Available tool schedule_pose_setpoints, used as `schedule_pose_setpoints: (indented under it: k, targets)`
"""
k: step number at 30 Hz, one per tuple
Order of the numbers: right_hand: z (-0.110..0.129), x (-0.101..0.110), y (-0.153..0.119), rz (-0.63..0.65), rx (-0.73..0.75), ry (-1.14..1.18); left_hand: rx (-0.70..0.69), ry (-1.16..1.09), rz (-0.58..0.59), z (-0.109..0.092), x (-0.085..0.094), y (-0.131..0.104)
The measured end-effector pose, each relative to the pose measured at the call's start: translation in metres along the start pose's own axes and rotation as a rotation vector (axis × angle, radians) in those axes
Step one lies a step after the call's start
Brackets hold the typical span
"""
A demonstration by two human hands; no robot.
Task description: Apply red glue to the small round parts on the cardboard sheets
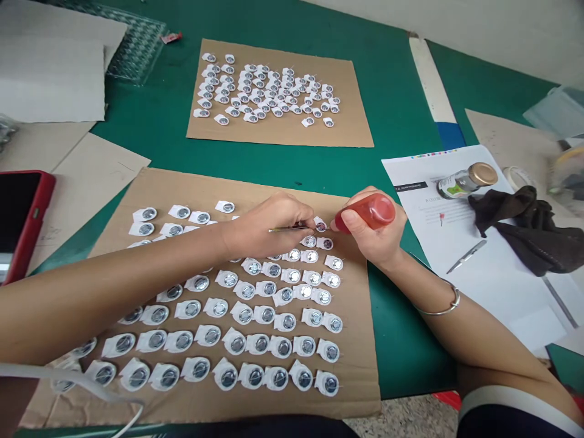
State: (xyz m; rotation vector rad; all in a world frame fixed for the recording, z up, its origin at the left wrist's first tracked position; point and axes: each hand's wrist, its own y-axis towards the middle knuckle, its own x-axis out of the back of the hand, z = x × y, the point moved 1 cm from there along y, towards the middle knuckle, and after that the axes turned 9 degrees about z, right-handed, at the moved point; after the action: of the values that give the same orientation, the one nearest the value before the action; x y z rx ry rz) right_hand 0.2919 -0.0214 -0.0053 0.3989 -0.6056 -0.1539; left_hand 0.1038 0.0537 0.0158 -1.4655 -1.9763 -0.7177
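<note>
My left hand (274,225) is closed around a thin tweezer-like metal tool (288,229), held low over the near cardboard sheet (356,340). In my right hand (378,243) is a red squeeze bottle (367,213), tilted with its narrow end down to the left. Between the two hands lies a small white tabbed piece with a round metallic centre (320,224); the bottle's end is beside it, and I cannot tell whether they touch. Several rows of similar white pieces (332,322) cover the sheet. My left forearm hides some of them.
Another cardboard sheet (283,137) with similar pieces lies farther back on the green table (159,140). At right are printed paper (424,207), a glass jar (465,181), a dark cloth (533,231) and a pen-like tool (467,256). A red-cased phone (45,201) and white cable (91,386) are left.
</note>
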Motion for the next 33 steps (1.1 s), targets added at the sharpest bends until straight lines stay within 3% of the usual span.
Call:
schedule_pose_setpoints:
  k: [5,33]
  targets:
    - [0.0007,-0.0013,0.0010,-0.016,0.037,0.039,0.056,-0.033,-0.030,0.0049,-0.0012,-0.0007]
    - [0.0018,-0.0033,0.0002,-0.043,0.080,0.065,0.066,-0.094,-0.050,0.0068,-0.0025,-0.0001]
